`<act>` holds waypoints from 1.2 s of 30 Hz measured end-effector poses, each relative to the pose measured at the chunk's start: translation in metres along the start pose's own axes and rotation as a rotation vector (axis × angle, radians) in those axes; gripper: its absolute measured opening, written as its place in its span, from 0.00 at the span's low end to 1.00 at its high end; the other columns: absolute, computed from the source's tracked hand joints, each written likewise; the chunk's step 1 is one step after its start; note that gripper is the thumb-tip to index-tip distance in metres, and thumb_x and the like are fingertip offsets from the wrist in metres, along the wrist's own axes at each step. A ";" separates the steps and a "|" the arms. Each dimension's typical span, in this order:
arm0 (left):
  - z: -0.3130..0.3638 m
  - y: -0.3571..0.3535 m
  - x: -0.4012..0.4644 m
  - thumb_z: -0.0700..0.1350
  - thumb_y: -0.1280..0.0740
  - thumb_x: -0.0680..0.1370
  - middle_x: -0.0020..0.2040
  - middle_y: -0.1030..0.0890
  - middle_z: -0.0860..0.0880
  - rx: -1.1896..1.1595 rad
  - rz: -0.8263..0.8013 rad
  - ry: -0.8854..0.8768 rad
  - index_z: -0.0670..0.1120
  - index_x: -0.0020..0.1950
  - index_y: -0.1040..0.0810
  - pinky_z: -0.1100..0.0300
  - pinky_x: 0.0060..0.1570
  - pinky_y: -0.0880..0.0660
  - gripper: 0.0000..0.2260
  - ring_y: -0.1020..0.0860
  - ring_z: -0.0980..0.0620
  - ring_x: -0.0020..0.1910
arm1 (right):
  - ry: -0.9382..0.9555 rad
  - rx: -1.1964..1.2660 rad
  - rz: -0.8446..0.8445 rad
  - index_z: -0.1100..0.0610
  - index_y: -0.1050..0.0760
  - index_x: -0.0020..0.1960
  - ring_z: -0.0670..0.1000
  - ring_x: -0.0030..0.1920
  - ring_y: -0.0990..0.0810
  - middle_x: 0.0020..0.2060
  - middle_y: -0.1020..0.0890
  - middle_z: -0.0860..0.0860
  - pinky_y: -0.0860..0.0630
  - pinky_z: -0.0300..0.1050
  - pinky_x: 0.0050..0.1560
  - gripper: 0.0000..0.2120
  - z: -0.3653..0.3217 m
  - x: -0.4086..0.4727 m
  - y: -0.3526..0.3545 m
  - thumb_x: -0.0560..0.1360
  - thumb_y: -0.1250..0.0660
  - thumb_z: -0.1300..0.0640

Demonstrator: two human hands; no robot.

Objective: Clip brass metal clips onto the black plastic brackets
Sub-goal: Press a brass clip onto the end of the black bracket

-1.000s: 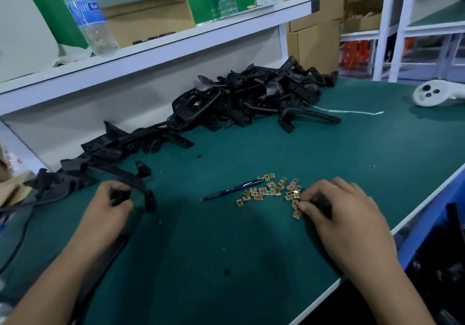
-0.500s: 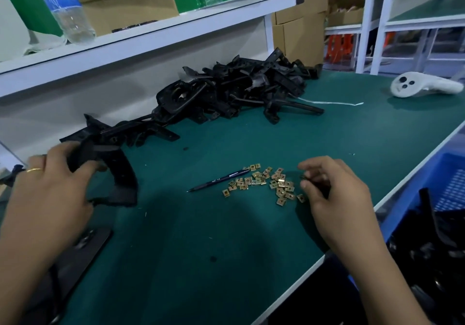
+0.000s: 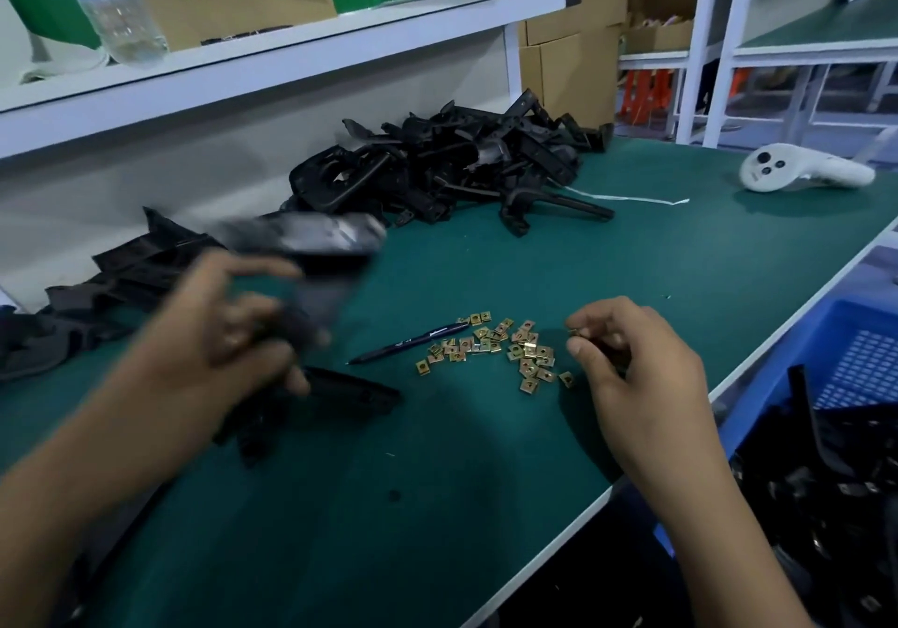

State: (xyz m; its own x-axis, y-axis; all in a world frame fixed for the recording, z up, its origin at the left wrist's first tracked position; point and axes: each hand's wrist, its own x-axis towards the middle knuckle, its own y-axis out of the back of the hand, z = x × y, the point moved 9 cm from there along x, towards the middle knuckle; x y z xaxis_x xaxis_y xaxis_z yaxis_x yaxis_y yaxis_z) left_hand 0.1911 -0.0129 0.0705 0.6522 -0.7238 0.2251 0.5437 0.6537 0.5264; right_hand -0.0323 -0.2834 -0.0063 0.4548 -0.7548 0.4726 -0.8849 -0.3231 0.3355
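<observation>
Bracket (image 3: 311, 258), blurred, now lifted left of clip pile (image 3: 491, 348) in left hand's (image 3: 228, 335) grasp; right hand (image 3: 627, 360) apparently pinches one clip, ready for fitting.

Dim overhead light, left hand (image 3: 228, 335) motion-blurred, edges warped

The left hand (image 3: 228, 331) has lifted a black bracket (image 3: 311, 258) off the green mat (image 3: 437, 506) and carried it from the left end of the bench toward the scattered brass clips (image 3: 495, 348); it now hangs motion-blurred above the mat, left of them. The right hand (image 3: 627, 365) has risen from the clips' right edge and pinches one small clip (image 3: 573, 332) between thumb and forefinger.
</observation>
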 end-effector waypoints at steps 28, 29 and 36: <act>-0.002 -0.124 -0.023 0.80 0.51 0.74 0.53 0.29 0.63 0.639 -0.028 -0.194 0.64 0.58 0.28 0.52 0.59 0.32 0.27 0.30 0.58 0.56 | -0.278 0.783 -0.453 0.63 0.22 0.50 0.53 0.33 0.14 0.39 0.13 0.60 0.18 0.41 0.35 0.17 -0.038 -0.028 -0.070 0.64 0.21 0.61; 0.000 -0.124 -0.023 0.80 0.51 0.74 0.52 0.28 0.64 0.593 -0.022 -0.196 0.64 0.56 0.28 0.52 0.59 0.32 0.26 0.29 0.59 0.55 | -0.275 0.785 -0.453 0.63 0.22 0.49 0.52 0.32 0.15 0.38 0.13 0.61 0.19 0.40 0.35 0.16 -0.038 -0.027 -0.070 0.64 0.22 0.62; 0.009 -0.127 -0.026 0.74 0.40 0.72 0.45 0.27 0.59 0.752 0.043 -0.231 0.57 0.49 0.33 0.45 0.65 0.33 0.21 0.28 0.53 0.49 | -0.219 0.815 -0.472 0.63 0.22 0.49 0.53 0.36 0.14 0.39 0.13 0.61 0.18 0.41 0.39 0.13 -0.041 -0.027 -0.071 0.67 0.24 0.62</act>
State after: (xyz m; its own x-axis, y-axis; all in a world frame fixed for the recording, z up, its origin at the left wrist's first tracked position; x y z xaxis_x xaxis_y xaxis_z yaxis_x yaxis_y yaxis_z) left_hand 0.1006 -0.0792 0.0052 0.4938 -0.7828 0.3788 -0.0362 0.4167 0.9083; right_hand 0.0226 -0.2165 -0.0090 0.8253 -0.5091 0.2443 -0.4516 -0.8548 -0.2556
